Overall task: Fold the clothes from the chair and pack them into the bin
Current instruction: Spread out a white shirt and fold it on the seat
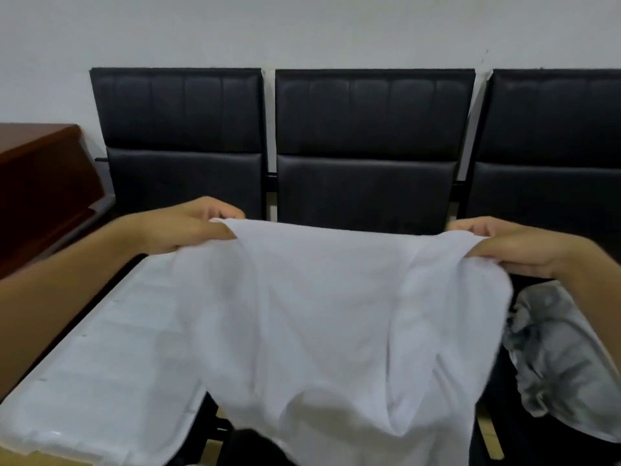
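Pinching the shirt (319, 314) by its top edge, left hand (188, 227) and right hand (514, 247) spread wide, above the bin (100, 348) and chair (366, 153). Risk: hem snagging the bin's rim, or slipping from a thumb and bunching.

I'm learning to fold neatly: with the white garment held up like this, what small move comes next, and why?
Probably lower it flat onto the white lid: the left hand and right hand pinch the white garment by its top edge, and it hangs unfolded.
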